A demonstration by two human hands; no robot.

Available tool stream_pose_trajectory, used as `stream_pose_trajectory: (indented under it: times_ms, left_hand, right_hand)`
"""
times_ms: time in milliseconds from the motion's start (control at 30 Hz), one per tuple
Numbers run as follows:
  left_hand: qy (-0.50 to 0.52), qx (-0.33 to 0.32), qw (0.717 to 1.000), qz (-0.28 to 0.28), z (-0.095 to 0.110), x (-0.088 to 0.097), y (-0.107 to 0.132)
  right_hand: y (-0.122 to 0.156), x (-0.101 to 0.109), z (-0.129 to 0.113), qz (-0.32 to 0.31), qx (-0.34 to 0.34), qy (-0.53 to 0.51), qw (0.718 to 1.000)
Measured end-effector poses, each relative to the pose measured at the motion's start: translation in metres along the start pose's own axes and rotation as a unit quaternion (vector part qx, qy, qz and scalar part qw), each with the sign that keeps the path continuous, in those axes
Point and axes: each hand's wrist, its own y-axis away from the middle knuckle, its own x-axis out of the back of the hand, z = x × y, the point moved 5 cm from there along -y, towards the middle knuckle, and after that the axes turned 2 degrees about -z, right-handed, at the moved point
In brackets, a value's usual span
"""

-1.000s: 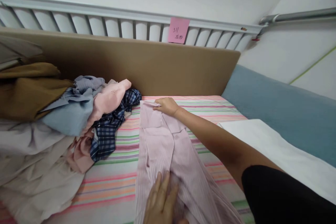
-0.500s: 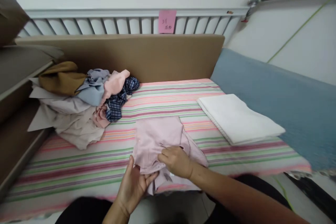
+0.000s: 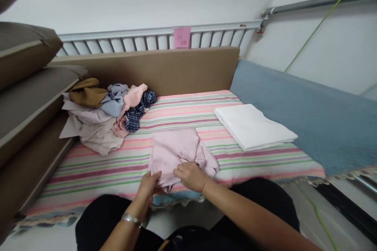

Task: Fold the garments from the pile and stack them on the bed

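Observation:
A pale pink garment [image 3: 176, 150] lies partly folded on the striped sheet [image 3: 97, 168] near the bed's front edge. My left hand [image 3: 151, 182] grips the garment's near left corner, fingers curled over the cloth. My right hand [image 3: 190, 175] rests closed on the garment's near edge, pinching a fold just right of the left hand. A silver bracelet [image 3: 131, 218] circles my left wrist.
A heap of mixed clothes [image 3: 103, 115] sits at the back left. A folded white cloth [image 3: 253, 125] lies at the right, against a blue cushion [image 3: 306, 113]. A tan headboard [image 3: 153, 70] and white railing [image 3: 132, 41] stand behind; brown cushions [image 3: 26, 86] are stacked left.
The garment went from lying stretched out long to folded short near the bed's front edge. Both hands came back to its near edge. The camera pulled back from the bed.

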Motion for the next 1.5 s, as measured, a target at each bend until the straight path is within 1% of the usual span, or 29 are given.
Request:
stream_pose_trajectory:
  times_ms: [67,133,200,300,400,467,533,600,633,700,733,767,833,867,900,967,1033,1067,1100,1167,1200,1267,1300,1333,1367,1400,1433,1467,1500]
  left_hand:
    - [-0.004,0.007,1.0,0.002,-0.013,0.006,-0.001]
    - [-0.01,-0.004,1.0,-0.002,-0.018,0.011,-0.005]
    - [-0.019,-0.011,1.0,-0.009,-0.021,0.014,-0.008]
    - [-0.036,-0.001,0.999,-0.005,-0.026,0.02,-0.012]
    - [-0.047,0.021,0.999,0.007,-0.031,0.024,-0.014]
    - [-0.049,0.029,0.998,0.009,-0.033,0.024,-0.015]
    - [-0.055,0.024,0.998,0.015,-0.033,0.025,-0.016]
    - [-0.073,0.013,0.997,0.016,-0.031,0.027,-0.016]
    - [-0.101,0.007,0.995,0.016,-0.03,0.029,-0.015]
    - [-0.201,-0.034,0.979,0.025,-0.024,0.035,-0.011]
    - [-0.265,-0.083,0.96,0.042,-0.017,0.038,-0.006]
    - [-0.33,-0.15,0.93,0.067,-0.009,0.04,0.0]
    - [-0.426,-0.308,0.843,0.113,0.005,0.032,0.019]
    - [-0.455,-0.376,0.799,0.116,0.008,0.022,0.03]
    - [-0.477,-0.429,0.761,0.099,0.008,0.007,0.039]
    - [-0.513,-0.492,0.703,0.016,-0.001,-0.033,0.052]
    - [-0.545,-0.51,0.661,-0.073,-0.014,-0.079,0.059]
    - [-0.561,-0.507,0.646,-0.102,-0.02,-0.1,0.061]
    - [-0.575,-0.499,0.638,-0.117,-0.024,-0.12,0.061]
    - [-0.591,-0.473,0.643,-0.116,-0.027,-0.151,0.058]
    - [-0.594,-0.46,0.651,-0.11,-0.026,-0.162,0.055]
    - [-0.588,-0.434,0.675,-0.105,-0.023,-0.176,0.047]
    - [-0.576,-0.421,0.693,-0.105,-0.021,-0.179,0.041]
    - [-0.552,-0.407,0.719,-0.109,-0.019,-0.179,0.034]
    - [-0.508,-0.385,0.762,-0.116,-0.016,-0.176,0.026]
    - [-0.447,-0.355,0.812,-0.126,-0.015,-0.171,0.016]
    - [-0.379,-0.32,0.858,-0.135,-0.014,-0.164,0.008]
    - [-0.32,-0.288,0.892,-0.141,-0.013,-0.157,0.0]
    - [-0.266,-0.255,0.918,-0.145,-0.012,-0.149,-0.006]
  right_hand:
    - [0.006,-0.01,-0.006,-0.026,-0.008,-0.009,1.0]
    - [0.01,-0.01,-0.008,-0.04,-0.028,-0.018,0.999]
    - [0.014,-0.001,-0.008,-0.047,-0.057,-0.034,0.997]
    - [0.024,0.02,-0.007,-0.05,-0.092,-0.076,0.992]
    - [0.041,0.038,0.004,-0.054,-0.175,-0.107,0.977]
    - [0.056,0.044,0.019,-0.057,-0.25,-0.135,0.957]
    - [0.074,0.045,0.039,-0.047,-0.317,-0.185,0.929]
    - [0.095,0.042,0.061,-0.008,-0.381,-0.233,0.895]
    - [0.106,0.04,0.073,0.02,-0.411,-0.249,0.877]
    - [0.126,0.034,0.092,0.075,-0.45,-0.267,0.849]
    - [0.134,0.029,0.099,0.096,-0.458,-0.276,0.839]
    - [0.14,0.023,0.104,0.112,-0.462,-0.288,0.831]
    - [0.147,0.007,0.108,0.132,-0.469,-0.32,0.812]
    - [0.148,-0.002,0.108,0.138,-0.474,-0.341,0.8]
    - [0.147,-0.01,0.106,0.143,-0.479,-0.365,0.786]
    - [0.143,-0.026,0.101,0.149,-0.488,-0.417,0.752]
    - [0.137,-0.038,0.094,0.157,-0.495,-0.471,0.713]
    - [0.134,-0.042,0.091,0.164,-0.498,-0.493,0.694]
    - [0.131,-0.043,0.089,0.174,-0.499,-0.51,0.678]
    - [0.126,-0.04,0.086,0.2,-0.495,-0.527,0.661]
    - [0.123,-0.036,0.086,0.214,-0.486,-0.529,0.662]
    - [0.117,-0.027,0.085,0.232,-0.449,-0.545,0.669]
    - [0.114,-0.023,0.085,0.236,-0.426,-0.559,0.671]
    - [0.113,-0.019,0.086,0.237,-0.405,-0.57,0.675]
    - [0.114,-0.015,0.088,0.239,-0.39,-0.571,0.682]
    - [0.117,-0.011,0.091,0.245,-0.387,-0.558,0.692]
    - [0.122,-0.008,0.094,0.254,-0.395,-0.529,0.707]
    - [0.128,-0.005,0.098,0.261,-0.406,-0.489,0.726]
    - [0.134,-0.002,0.101,0.264,-0.416,-0.445,0.747]
